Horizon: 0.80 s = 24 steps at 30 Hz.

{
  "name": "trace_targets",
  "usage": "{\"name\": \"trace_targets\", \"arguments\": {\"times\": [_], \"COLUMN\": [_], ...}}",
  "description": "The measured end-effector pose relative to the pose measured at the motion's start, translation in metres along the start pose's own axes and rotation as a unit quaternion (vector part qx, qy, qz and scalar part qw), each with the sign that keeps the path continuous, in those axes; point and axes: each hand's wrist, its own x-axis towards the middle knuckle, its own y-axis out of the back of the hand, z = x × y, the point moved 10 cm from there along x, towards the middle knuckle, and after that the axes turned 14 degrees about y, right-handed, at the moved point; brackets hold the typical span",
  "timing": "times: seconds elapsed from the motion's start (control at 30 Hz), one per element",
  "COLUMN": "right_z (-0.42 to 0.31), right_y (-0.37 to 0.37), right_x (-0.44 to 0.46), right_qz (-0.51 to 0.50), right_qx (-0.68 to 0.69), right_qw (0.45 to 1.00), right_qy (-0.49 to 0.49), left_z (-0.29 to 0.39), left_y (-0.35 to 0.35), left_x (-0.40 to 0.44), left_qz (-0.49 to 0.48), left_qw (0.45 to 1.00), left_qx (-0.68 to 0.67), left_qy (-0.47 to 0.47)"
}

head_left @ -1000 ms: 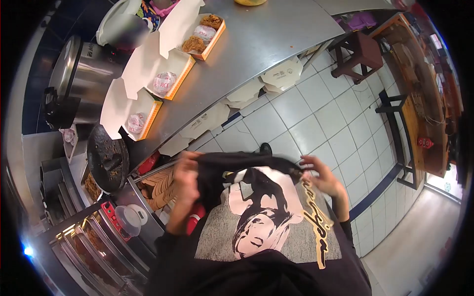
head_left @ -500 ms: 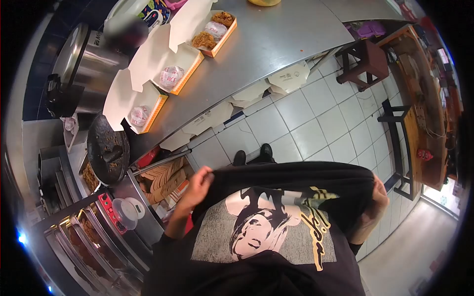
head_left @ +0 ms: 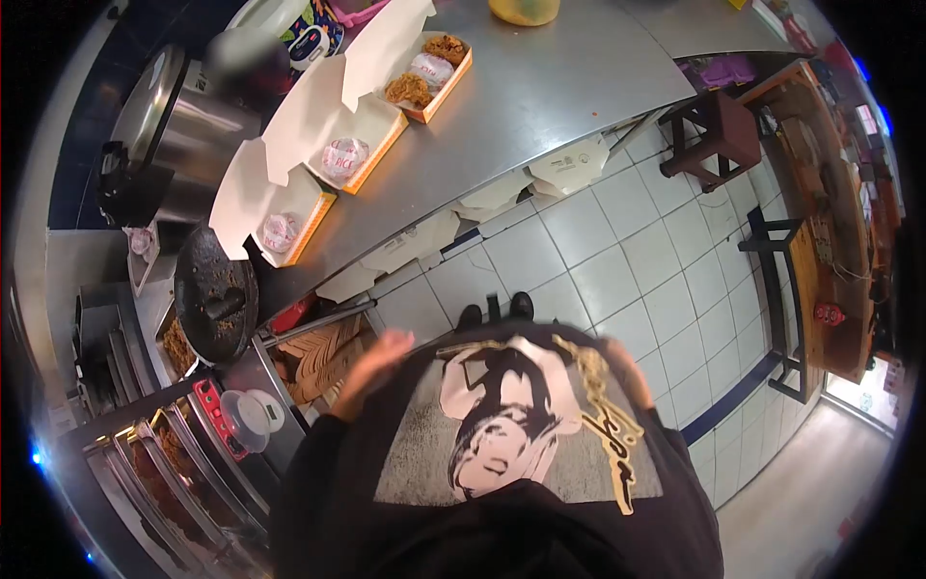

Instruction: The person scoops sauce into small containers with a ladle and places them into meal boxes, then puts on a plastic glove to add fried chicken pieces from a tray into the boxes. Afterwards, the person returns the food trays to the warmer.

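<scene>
Clock positions are read with the shirt as dial centre, twelve being straight ahead. The black shirt (head_left: 521, 425) is worn by the person and is spread across the lower middle of the view; a pale figure and gold lettering are printed on its front. The left hand (head_left: 378, 363) is noted at ten o'clock, beside the shirt's edge, blurred; how far its fingers are opened, and whether any cloth is held by them, cannot be told. The right hand (head_left: 627, 372) is noted at two o'clock, largely covered by the shirt, only a strip of skin being exposed; its opening and its hold cannot be told either. Dark shoes (head_left: 522, 306) are seen at twelve, just past the hem, set on pale floor tiles (head_left: 632, 217). At eleven, three boxes (head_left: 376, 157) are lined up with lids raised on the metal counter (head_left: 521, 116). In the farthest, a wrapped pack (head_left: 431, 69) is flanked by two pieces of browned food (head_left: 409, 91); in each of the other two, one wrapped pack is contained. A steel cooker (head_left: 217, 140) is placed between ten and eleven, left of the boxes. A dark dish (head_left: 205, 265), specked with crumbs, is located at ten. Metal trays (head_left: 207, 461) are racked near nine. A brown stool (head_left: 728, 145) is stood at one o'clock, well apart from both hands.
</scene>
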Motion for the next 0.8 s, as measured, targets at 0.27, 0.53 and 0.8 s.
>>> {"name": "trace_targets", "arguments": {"times": [0.27,0.53,0.8], "right_z": [0.062,0.066,0.06], "right_y": [0.023,0.058,0.1], "right_x": [-0.132,-0.145,-0.187], "right_qz": [0.073,0.074,-0.047], "right_qx": [0.045,0.194,-0.089], "right_qw": [0.967,0.962,0.984], "right_qy": [-0.24,-0.177,-0.144], "left_z": [-0.055,-0.132,-0.219], "left_y": [-0.064,-0.086,-0.191], "left_x": [-0.099,-0.08,-0.15], "left_qz": [-0.118,-0.077,0.001], "left_qw": [0.94,0.832,0.818], "left_qx": [-0.288,-0.538,-0.544], "left_qy": [0.139,0.111,0.19]}}
